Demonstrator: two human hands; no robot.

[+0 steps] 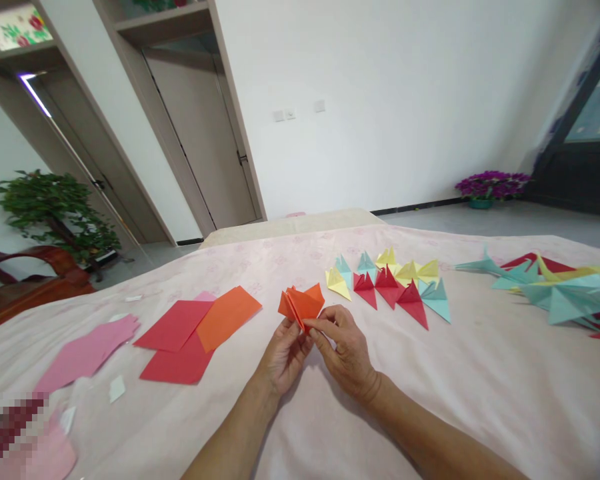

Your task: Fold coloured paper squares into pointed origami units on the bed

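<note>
Both hands hold a partly folded piece of orange origami paper (305,303) above the cloth, with its pointed flaps spread upward. My left hand (285,357) pinches its lower tip from the left. From the right, the fingers of my right hand (343,343) grip the same lower part. To the left lie flat sheets of red paper (173,325) and orange paper (230,317), overlapping. Just beyond my right hand stand several small folded paper pieces, among them red ones (413,303), yellow ones (337,283) and light blue ones (435,297).
A pale pink cloth (330,427) covers the table. Pink paper sheets (87,353) and a white scrap (117,388) lie at the left. A pile of folded light blue paper (565,297), with red and yellow pieces, sits at the right. A wooden chair (35,293) stands beyond the left edge.
</note>
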